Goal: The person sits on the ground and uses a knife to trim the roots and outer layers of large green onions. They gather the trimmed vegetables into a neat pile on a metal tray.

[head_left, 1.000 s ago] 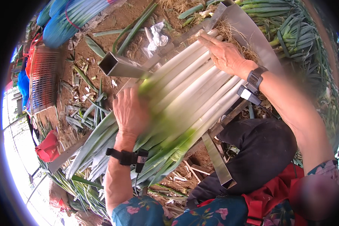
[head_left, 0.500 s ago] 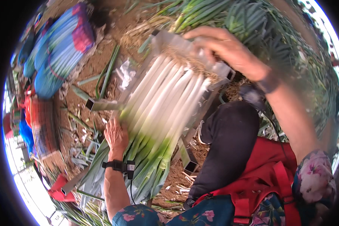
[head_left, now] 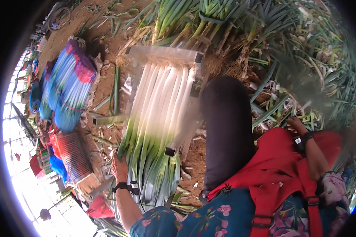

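Note:
A row of leeks lies side by side in a metal frame with a clear sheet at its far end. Their roots and white stems point away from me, and the green leaves spread toward me. My left hand rests against the left edge of the leaves, its fingers stretched along them. Off to the right, beside my red apron, my right hand is low among leek scraps. Its fingers look curled; what they hold, if anything, is hidden.
Blue-wrapped leek bundles lie on the soil at left, above a brown basket. Loose leeks are piled at the far side, and more leaves cover the right. My dark-trousered knee stands beside the frame.
My right hand has left the root end of the leeks and moved down to the right, beside the apron. My left hand stays at the leaves. The view has shifted.

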{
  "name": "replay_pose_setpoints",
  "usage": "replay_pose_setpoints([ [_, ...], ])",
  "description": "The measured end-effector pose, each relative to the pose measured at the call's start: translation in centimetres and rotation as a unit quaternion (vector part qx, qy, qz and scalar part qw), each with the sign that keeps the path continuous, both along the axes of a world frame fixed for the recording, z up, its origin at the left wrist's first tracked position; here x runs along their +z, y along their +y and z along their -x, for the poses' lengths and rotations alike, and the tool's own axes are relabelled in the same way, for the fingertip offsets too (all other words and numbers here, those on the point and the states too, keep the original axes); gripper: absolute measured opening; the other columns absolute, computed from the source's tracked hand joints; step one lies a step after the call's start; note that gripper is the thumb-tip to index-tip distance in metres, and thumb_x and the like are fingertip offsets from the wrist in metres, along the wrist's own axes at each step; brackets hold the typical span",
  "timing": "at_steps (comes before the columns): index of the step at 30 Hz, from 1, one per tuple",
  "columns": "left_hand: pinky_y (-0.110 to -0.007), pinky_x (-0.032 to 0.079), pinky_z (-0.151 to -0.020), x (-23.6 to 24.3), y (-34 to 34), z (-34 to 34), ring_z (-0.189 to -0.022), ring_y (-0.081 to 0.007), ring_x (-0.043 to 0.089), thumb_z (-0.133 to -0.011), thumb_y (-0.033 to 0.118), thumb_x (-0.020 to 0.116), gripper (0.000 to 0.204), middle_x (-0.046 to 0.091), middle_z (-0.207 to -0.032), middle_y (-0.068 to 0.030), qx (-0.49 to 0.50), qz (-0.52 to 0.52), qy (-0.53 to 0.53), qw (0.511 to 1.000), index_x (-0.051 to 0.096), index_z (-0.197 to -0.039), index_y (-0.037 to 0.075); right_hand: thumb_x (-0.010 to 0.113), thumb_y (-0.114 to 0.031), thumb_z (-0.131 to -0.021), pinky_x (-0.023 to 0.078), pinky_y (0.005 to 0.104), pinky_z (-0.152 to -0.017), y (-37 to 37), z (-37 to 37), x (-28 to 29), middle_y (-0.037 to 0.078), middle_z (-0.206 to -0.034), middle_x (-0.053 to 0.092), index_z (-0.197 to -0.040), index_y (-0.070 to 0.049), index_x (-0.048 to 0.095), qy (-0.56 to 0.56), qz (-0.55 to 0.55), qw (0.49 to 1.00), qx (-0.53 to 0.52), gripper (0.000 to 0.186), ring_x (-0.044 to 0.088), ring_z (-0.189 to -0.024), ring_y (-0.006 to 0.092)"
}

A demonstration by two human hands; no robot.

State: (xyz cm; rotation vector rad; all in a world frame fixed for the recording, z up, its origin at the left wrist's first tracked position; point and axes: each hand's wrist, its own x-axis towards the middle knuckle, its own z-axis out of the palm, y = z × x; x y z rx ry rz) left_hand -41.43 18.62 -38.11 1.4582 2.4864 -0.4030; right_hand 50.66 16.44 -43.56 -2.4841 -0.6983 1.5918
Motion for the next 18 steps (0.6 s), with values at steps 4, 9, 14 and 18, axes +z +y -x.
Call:
replay_pose_setpoints([
  [4, -0.052, 0.044, -0.107, 4.3, -4.5, 1.4, -0.132, -0.0418, 0.055, -0.101, 0.056, 0.05, 0.067, 0.058, -0.144, -0.0214, 0.08, 0.052, 0.012, 0.995, 0.049, -0.149, 0.008, 0.065, -0.041, -0.097, 0.049, 0.0296, -0.056, 0.0, 2.4, 0.0, 0.008, -0.1, 0.07, -0.132, -0.004, 0.064, 0.041, -0.005, 0.998, 0.053, 0.051, 0.068, -0.077, 0.0177],
  [9, -0.055, 0.04, -0.111, 2.1, -7.4, 0.1, -0.137, -0.0429, 0.049, -0.105, 0.047, 0.046, 0.065, 0.051, -0.151, -0.0237, 0.071, -0.003, 0.01, 0.997, 0.041, -0.154, 0.005, 0.064, -0.044, -0.099, 0.056, 0.0385, -0.077, 0.7, 3.5, 1.9, 0.008, -0.103, 0.07, -0.13, -0.001, 0.065, 0.033, -0.082, 0.991, 0.098, 0.053, 0.068, -0.086, 0.0216],
  [14, -0.047, 0.045, -0.108, -1.3, -13.8, 10.7, -0.135, -0.0389, 0.051, -0.103, 0.013, 0.043, 0.042, 0.047, -0.156, -0.0197, -0.213, -0.014, 0.282, 0.935, 0.057, -0.141, 0.005, 0.064, -0.039, -0.099, 0.056, 0.0379, -0.074, 1.2, 4.0, -0.4, 0.009, -0.096, 0.07, -0.121, 0.0, 0.067, 0.061, -0.115, 0.982, 0.139, 0.045, 0.067, -0.084, 0.021],
  [18, -0.048, 0.046, -0.109, -3.2, -12.7, 6.0, -0.132, -0.0362, 0.056, -0.107, 0.02, 0.043, 0.039, 0.058, -0.145, -0.0198, 0.029, -0.087, -0.026, 0.995, 0.06, -0.136, 0.0, 0.067, -0.038, -0.095, 0.058, 0.038, -0.069, 2.1, 3.3, 1.6, 0.011, -0.089, 0.07, -0.11, 0.0, 0.07, -0.038, -0.164, 0.971, 0.171, 0.041, 0.069, -0.08, 0.0216],
])
